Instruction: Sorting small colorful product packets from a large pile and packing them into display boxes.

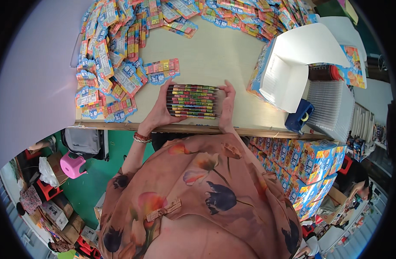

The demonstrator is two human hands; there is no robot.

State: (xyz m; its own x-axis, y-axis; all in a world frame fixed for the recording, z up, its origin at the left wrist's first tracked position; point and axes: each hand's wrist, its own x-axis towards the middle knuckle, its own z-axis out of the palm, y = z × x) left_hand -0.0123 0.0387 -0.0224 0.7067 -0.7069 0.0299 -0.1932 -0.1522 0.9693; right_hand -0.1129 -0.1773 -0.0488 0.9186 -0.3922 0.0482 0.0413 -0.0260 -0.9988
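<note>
A stack of colourful candy blister packs (pixel 193 102), standing on edge in a row, is at the table's near edge in front of me. My left hand (pixel 158 110) is closed round its left end, thumb on the near side and fingers on the far side. At the right end, my right hand (pixel 226 107) bears against the packs with bent fingers, so the stack is held between both hands. One loose candy pack (pixel 163 70) lies flat just beyond my left hand.
Heaps of loose candy packs (pixel 120 56) cover the table's left and far sides. To the right are an open white-lined carton (pixel 284 80), a blue tape dispenser (pixel 299 115) and a stack of flat white card (pixel 329 103). Filled cartons (pixel 308 164) are piled below the table's right edge.
</note>
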